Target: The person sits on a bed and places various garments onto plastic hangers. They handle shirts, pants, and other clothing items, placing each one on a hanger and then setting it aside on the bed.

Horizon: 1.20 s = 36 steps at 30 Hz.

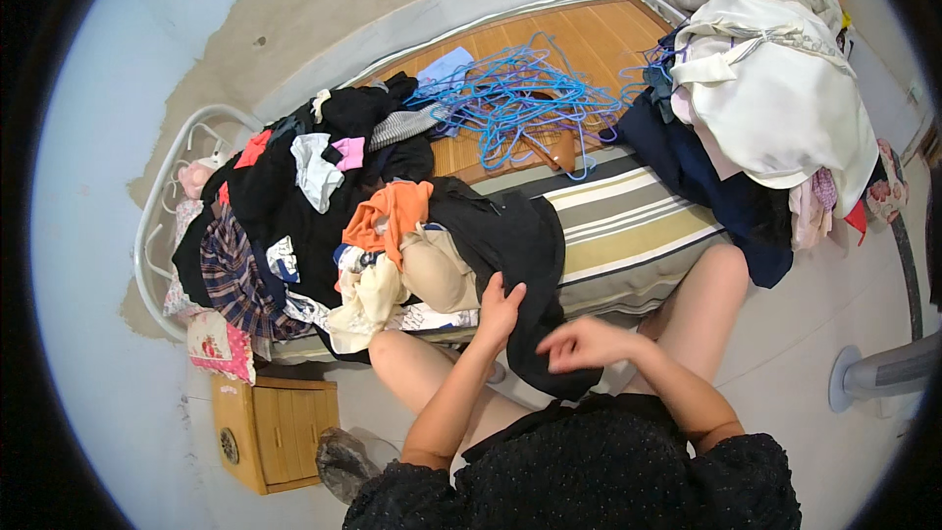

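Note:
A black cloth garment [515, 232] hangs over the bed's front edge, between my knees. Its upper end lies beside a beige padded garment [434, 272] and an orange cloth [397, 213]. My left hand [502, 313] grips the black garment along its left side, thumb uppermost. Slightly blurred, my right hand [592, 344] is beside the garment's lower part with its fingers apart and nothing visible in them. Cream fabric [364, 302] lies left of the beige piece, close to my left knee.
A large heap of clothes [257, 228] covers the bed's left end. Blue and purple hangers [530, 103] lie tangled on the bamboo mat [625, 29]. White clothing [773, 96] is piled at right. A small wooden cabinet [294, 434], a lined bin [346, 464] and a grey appliance [883, 372] stand on the floor.

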Each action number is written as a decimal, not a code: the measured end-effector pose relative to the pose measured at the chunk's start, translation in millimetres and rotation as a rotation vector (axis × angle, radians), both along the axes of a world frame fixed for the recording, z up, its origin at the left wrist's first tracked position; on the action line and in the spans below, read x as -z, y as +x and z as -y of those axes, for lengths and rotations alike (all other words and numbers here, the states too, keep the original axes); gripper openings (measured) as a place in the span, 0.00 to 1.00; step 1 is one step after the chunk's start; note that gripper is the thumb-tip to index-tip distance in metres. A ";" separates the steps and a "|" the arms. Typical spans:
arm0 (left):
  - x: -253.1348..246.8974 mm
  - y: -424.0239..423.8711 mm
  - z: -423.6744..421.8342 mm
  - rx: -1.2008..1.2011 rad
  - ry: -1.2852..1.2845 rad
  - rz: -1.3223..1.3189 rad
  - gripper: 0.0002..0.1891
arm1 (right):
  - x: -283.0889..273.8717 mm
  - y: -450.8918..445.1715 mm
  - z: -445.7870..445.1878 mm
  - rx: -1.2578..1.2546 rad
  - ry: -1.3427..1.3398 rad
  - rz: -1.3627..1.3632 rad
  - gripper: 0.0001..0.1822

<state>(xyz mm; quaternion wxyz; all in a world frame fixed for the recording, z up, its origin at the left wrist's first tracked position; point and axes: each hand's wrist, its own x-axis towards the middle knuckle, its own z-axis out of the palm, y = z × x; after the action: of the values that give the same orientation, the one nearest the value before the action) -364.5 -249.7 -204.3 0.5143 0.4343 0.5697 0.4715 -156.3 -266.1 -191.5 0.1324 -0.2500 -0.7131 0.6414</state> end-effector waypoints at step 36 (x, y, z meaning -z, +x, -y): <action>-102.2 -195.6 -68.2 -0.774 0.150 -1.395 0.21 | -54.2 -35.4 -246.6 0.914 1.048 0.119 0.29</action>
<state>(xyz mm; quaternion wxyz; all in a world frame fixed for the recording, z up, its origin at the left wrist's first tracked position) -560.1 -181.5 -102.1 -0.1911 0.4340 0.8370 0.2731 -191.7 -19.5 -137.3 0.4530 -0.4628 -0.7580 0.0781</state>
